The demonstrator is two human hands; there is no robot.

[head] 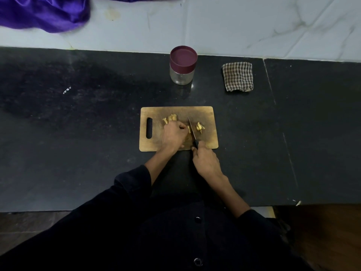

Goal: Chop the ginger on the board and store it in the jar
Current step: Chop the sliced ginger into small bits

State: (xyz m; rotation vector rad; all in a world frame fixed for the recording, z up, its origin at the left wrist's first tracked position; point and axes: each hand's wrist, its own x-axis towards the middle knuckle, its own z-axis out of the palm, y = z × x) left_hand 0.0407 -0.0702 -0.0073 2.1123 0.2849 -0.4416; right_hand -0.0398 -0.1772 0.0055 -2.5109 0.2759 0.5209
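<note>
A wooden cutting board with a handle slot lies on the black counter. Pale yellow ginger pieces sit at its middle, and cut bits lie to the right of the blade. My left hand is curled down on a piece of ginger beside the blade. My right hand grips the black handle of a knife, whose blade points away from me across the board. A glass jar with a maroon lid on it stands upright behind the board.
A folded checked cloth lies right of the jar. Purple fabric hangs over the white tiled wall at the far left. The black counter stretches wide on both sides, with its front edge near my body.
</note>
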